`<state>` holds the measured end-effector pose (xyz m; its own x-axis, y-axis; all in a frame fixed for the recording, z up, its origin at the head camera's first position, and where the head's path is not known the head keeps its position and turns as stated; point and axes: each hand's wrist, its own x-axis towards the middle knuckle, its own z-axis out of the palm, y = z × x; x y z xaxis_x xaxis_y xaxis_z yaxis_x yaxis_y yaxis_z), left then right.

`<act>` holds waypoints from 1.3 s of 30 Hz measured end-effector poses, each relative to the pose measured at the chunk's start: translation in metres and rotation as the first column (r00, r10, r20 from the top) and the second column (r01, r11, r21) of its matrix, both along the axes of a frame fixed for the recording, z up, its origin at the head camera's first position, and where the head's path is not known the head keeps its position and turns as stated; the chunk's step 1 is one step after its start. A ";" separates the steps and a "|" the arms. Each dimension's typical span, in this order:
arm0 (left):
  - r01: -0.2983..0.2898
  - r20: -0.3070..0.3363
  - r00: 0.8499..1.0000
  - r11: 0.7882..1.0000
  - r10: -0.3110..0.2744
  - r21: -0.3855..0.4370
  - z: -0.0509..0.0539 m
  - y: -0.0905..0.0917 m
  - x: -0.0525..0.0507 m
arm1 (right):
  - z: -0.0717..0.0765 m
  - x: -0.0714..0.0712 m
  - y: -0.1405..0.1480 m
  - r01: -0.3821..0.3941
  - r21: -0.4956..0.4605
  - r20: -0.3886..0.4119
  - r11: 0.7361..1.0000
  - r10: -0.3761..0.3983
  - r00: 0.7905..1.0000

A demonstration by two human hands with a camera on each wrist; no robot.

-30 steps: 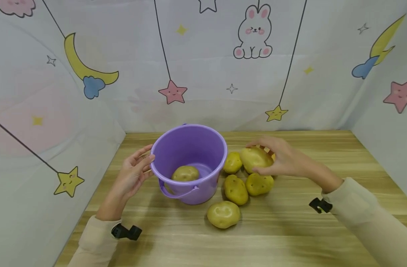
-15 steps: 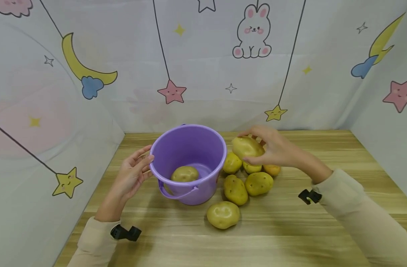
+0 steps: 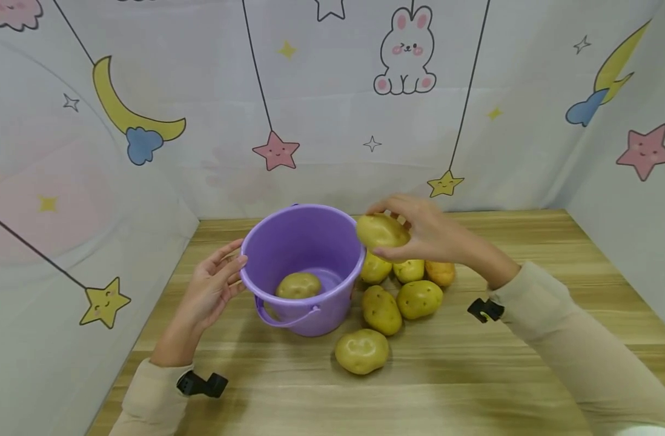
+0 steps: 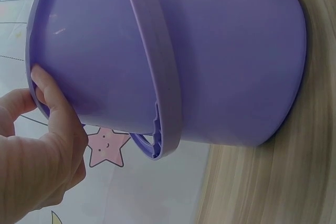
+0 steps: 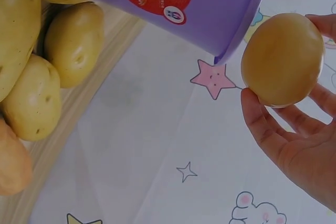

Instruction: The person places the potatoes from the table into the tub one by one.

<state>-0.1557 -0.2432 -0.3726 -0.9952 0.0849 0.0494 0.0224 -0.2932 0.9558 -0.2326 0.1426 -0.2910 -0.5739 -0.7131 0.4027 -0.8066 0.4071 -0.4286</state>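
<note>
My right hand (image 3: 420,229) grips a large smooth potato (image 3: 381,234) between thumb and fingers, raised beside the right rim of a purple bucket (image 3: 324,315). In the right wrist view this potato (image 5: 283,59) is apart from the bucket's edge. My left hand (image 3: 209,289) pinches the bucket's left rim; the left wrist view shows fingers (image 4: 60,111) on the rim. One potato (image 3: 298,285) lies on the bucket's floor. The bucket stands upright, with its handle (image 3: 286,321) hanging down the near side.
Several potatoes (image 3: 381,310) lie on the wooden table (image 3: 447,387) to the right of the bucket, one smooth potato (image 3: 362,351) closest to me. An orange-tinted one (image 3: 440,273) sits farther right. A printed cloth (image 3: 321,175) hangs behind the table and along both sides.
My right hand has lifted the large potato off the group and carried it left and up to the bucket's rim. The left hand has stayed on the bucket.
</note>
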 end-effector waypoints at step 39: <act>0.000 0.015 1.000 1.000 0.000 0.000 0.002 -0.002 -0.001 | 0.011 -0.005 -0.055 -0.119 0.012 0.002 0.993 0.119 0.993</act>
<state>-0.1568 -0.2449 -0.3703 -0.9958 0.0847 0.0341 0.0078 -0.2933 0.9560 -0.2376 0.0879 -0.2803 -0.4854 -0.7812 0.3925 -0.8489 0.3137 -0.4253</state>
